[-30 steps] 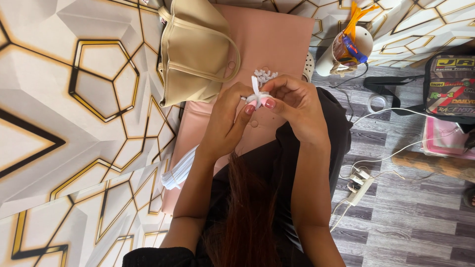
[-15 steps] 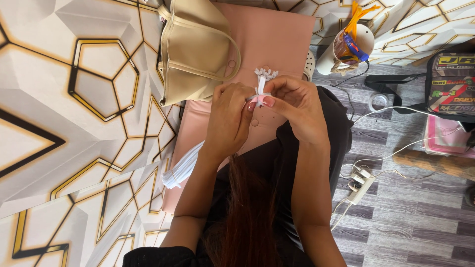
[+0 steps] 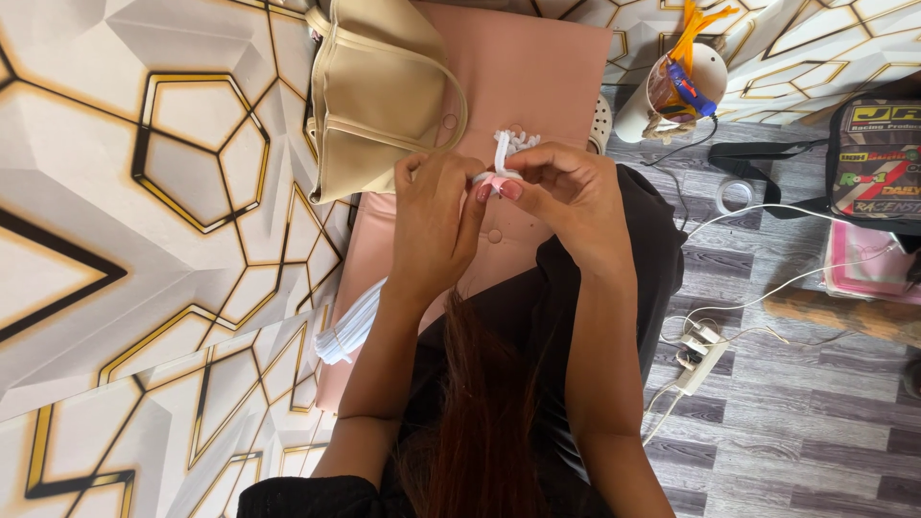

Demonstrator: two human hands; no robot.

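Note:
Both my hands meet over a pink board (image 3: 537,77) that lies across my lap. My left hand (image 3: 436,225) and my right hand (image 3: 566,197) pinch a small bundle of white fuzzy pipe cleaners (image 3: 507,153) between their fingertips. The bundle's looped ends stick up above my fingers. A pink piece shows at its base between my painted nails. A loose bunch of white pipe cleaners (image 3: 350,326) lies by my left forearm at the board's edge.
A beige handbag (image 3: 379,91) rests on the board's far left. A white cup (image 3: 672,86) holding orange and blue pipe cleaners stands on the floor beyond. A tape roll (image 3: 737,195), a power strip (image 3: 698,357) with cables and a printed bag (image 3: 878,158) lie to the right.
My hands have stayed together over the board, working the white bundle. Its looped ends now stand a little higher above my fingers.

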